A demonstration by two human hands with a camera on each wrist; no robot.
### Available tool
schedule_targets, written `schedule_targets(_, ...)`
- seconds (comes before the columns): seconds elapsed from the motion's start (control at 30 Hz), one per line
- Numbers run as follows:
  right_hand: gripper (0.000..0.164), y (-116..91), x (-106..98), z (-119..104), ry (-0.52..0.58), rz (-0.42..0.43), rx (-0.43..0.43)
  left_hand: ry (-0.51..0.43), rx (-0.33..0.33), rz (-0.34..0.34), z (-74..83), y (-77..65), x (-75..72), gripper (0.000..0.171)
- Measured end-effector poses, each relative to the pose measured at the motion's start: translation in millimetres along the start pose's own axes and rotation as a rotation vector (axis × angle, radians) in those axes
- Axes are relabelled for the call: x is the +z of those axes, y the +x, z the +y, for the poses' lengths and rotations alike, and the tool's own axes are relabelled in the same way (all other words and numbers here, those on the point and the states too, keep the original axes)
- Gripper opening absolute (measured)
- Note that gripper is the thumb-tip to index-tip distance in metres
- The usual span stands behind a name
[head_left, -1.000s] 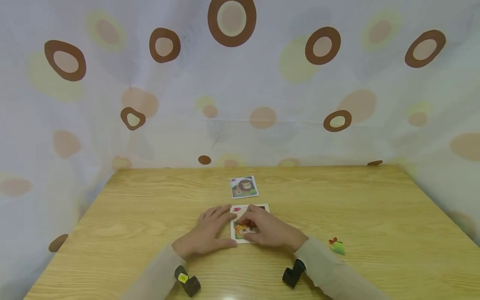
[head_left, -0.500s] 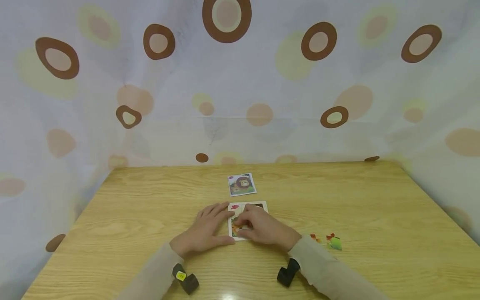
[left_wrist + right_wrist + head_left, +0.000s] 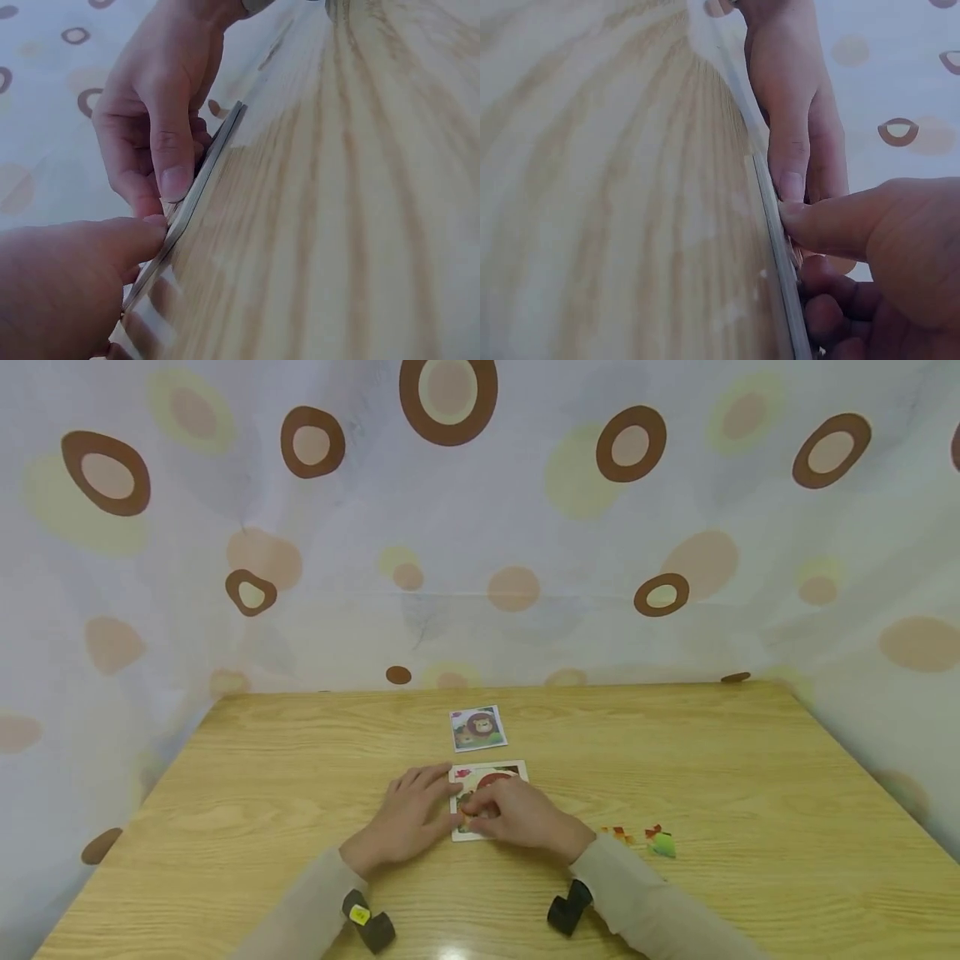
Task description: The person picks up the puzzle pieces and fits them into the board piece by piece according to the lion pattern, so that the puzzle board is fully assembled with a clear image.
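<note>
A white-bordered picture puzzle (image 3: 489,767) with a lion scene lies flat on the table. My left hand (image 3: 408,814) rests at its left side, fingers stretched along the edge and thumb touching the board's border. My right hand (image 3: 525,814) is bent over the puzzle's lower left part. Its thumb and index finger pinch what looks like a small puzzle piece, an orange bit showing at the fingertips; the hand mostly hides it. In the left wrist view, the right thumb (image 3: 176,176) presses down at the board's edge (image 3: 206,172) close to the left thumb (image 3: 139,240).
A lion picture card (image 3: 478,729) lies just beyond the puzzle. To the right, by the right forearm, are a green and red loose piece (image 3: 662,843) and some orange-red pieces (image 3: 618,835). A patterned curtain (image 3: 480,635) hangs behind the wooden table (image 3: 300,752).
My right hand has shifted slightly on the puzzle, uncovering the reddish-brown mane. My left thumb has moved up from the near corner onto the left edge. Orange-red pieces have come into view beside the right forearm.
</note>
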State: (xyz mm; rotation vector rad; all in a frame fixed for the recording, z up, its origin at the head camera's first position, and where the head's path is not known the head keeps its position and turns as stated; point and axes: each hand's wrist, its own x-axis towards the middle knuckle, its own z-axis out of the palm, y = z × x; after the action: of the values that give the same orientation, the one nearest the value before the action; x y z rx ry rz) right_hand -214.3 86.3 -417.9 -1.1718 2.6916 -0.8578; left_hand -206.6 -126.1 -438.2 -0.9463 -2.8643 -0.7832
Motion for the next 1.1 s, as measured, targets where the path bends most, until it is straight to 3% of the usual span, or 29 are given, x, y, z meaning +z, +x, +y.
schedule_targets(0.17,0.023,-7,-4,6,0.078,-0.054,-0.027,-0.003,-0.016,0.034,1.2,2.0,0.2,0.044)
schedule_targets(0.43,0.009,-29,-19,13,0.220,0.174,-0.060,-0.017,-0.044,0.040,-1.8,-0.6,3.3,0.045)
schedule_targets(0.6,0.006,-44,-35,25,0.191,0.198,-0.072,-0.008,-0.040,0.026,-2.2,-0.2,4.1,0.048)
schedule_targets(0.87,0.007,-79,-60,41,0.158,0.171,0.009,-0.004,-0.035,-0.068,0.1,-1.5,-2.3,0.069)
schedule_targets(1.1,0.017,-109,-67,47,0.087,0.150,-0.027,-0.018,-0.022,-0.094,0.3,-3.6,-4.3,0.069)
